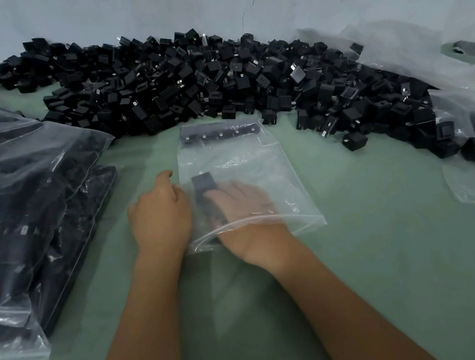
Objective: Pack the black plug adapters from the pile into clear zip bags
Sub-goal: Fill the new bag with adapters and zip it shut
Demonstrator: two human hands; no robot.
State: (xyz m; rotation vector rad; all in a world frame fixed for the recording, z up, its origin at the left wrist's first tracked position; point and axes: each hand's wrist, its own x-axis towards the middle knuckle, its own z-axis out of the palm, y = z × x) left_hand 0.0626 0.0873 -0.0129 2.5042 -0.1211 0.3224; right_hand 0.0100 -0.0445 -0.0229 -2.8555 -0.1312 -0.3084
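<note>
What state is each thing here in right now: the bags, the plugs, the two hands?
Clear zip bag: mouth open, a row of adapters at its far end.
Right hand: inside the bag with adapters.
Left hand: at the bag's edge.
Pile: loose, unpacked.
Filled bags: stacked.

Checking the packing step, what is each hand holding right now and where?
Right hand, inside the clear plastic zip bag, holds a blurred stack of black plug adapters by its near end. Left hand holds the bag's left edge near its open mouth.
</note>
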